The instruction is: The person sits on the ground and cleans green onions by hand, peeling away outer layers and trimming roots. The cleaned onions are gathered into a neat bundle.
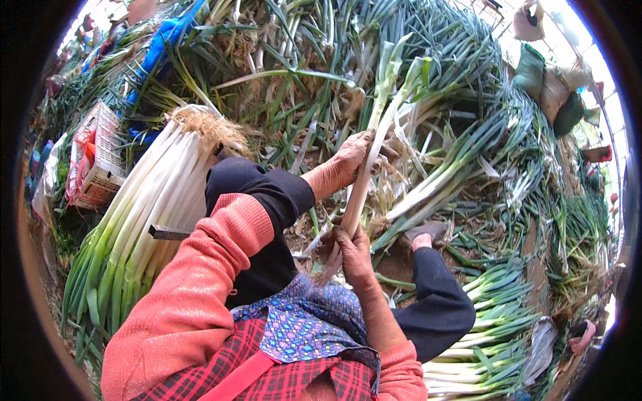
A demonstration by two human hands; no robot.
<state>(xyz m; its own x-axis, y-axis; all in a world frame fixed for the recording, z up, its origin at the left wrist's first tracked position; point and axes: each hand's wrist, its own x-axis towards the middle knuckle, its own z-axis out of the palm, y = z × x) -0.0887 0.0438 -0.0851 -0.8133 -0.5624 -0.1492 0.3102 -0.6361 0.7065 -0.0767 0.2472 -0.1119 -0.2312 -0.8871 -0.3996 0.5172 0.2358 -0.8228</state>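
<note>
Two long Welsh onion stalks (358, 193) slant across in front of me, with pale shafts and cut-looking green tops pointing away. My left hand (349, 154) grips them around the upper shaft. Lower down, near the root end by my apron (311, 326), my right hand (355, 253) pinches the same stalks. A few untrimmed onions (431, 175) lie on the ground to the right of my hands. At my left, a thick pile of white-shafted onions (155, 185) rests with its roots facing away and green leaves towards me.
A dense heap of green onions (421, 30) spreads ahead. Cleaned onions (461, 346) lie in rows at my lower right. A plastic crate (103, 155) and blue sheeting (163, 45) are at left. Stuffed sacks (551, 90) stand far right. Loose peelings (301, 150) litter the ground.
</note>
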